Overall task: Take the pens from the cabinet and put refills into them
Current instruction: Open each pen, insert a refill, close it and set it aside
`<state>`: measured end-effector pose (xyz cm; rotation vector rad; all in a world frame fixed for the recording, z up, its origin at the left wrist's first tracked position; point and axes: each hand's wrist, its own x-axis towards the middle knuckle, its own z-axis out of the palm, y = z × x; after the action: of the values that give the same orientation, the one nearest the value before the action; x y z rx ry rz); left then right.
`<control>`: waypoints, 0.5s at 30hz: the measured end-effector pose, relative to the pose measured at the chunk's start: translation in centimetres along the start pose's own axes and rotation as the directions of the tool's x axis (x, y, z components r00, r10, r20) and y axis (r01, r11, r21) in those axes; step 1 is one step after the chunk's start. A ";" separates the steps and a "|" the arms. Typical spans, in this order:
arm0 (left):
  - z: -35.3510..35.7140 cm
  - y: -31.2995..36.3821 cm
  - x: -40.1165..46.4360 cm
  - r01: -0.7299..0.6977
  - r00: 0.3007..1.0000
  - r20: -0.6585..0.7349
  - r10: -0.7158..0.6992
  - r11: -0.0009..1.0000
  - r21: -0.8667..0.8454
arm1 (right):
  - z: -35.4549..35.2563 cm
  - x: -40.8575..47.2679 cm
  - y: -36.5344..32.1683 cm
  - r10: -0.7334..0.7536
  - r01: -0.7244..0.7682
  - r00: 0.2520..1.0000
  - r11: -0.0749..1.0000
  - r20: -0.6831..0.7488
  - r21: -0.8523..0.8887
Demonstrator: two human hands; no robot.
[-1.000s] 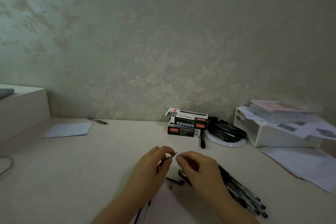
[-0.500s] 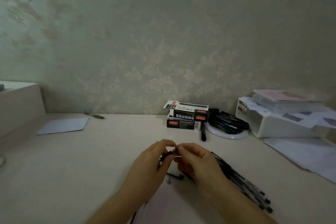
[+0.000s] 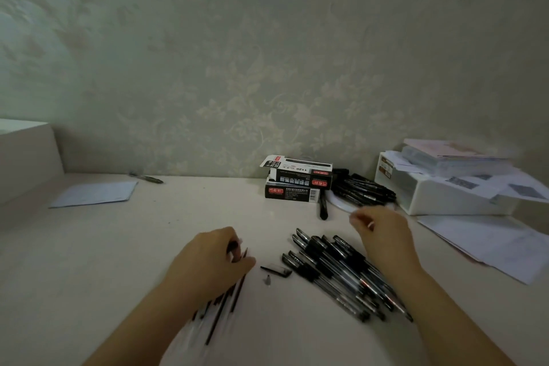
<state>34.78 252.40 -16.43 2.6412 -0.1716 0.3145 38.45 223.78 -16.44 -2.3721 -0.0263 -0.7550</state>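
Note:
My left hand [image 3: 212,260] rests low on the desk [image 3: 118,246], its fingers curled round a thin black refill [image 3: 244,255] whose tip sticks out past the fingers. More refills [image 3: 219,312] lie in a bundle under that hand and wrist. My right hand [image 3: 381,235] hovers blurred above the far end of a pile of black-capped clear pens [image 3: 335,272]. Its fingers are curled, and anything they may hold is hidden. A loose pen part [image 3: 276,270] and a small tip piece [image 3: 268,280] lie between hands and pile.
Two stacked refill boxes [image 3: 297,184] stand at the wall, the top one open. Beside them are a loose black pen [image 3: 323,208], a white plate [image 3: 341,205] of black pens, a white storage box [image 3: 439,196] and papers [image 3: 490,242]. Far left: a paper sheet [image 3: 95,193], a pen [image 3: 145,178], a raised ledge [image 3: 26,157].
The two hands were pinching one refill together at the desk's middle. They have parted: the right hand swung up and right toward the plate, the left dropped left onto the refill bundle.

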 end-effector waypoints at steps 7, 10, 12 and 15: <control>0.5 0.0 -0.2 0.025 0.986 0.158 -0.048 0.989 0.143 | 1.3 -0.3 1.5 0.118 -0.093 0.975 0.986 0.189 -0.136; 0.8 0.0 -0.1 0.051 0.991 0.116 -0.067 0.990 0.132 | 1.5 -0.3 1.6 0.120 -0.094 0.973 0.986 0.195 -0.138; 1.0 0.1 -0.1 0.068 0.992 0.096 -0.081 0.989 0.135 | 1.4 -0.3 1.6 0.121 -0.092 0.972 0.985 0.203 -0.147; 1.3 0.2 0.0 0.068 0.996 0.051 -0.079 0.978 0.197 | 1.1 -0.3 1.0 0.094 -0.068 0.980 0.987 0.174 -0.148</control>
<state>34.97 251.62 -17.50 2.8444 -0.0643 0.2396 38.93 223.67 -17.89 -2.5538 0.0494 -0.5157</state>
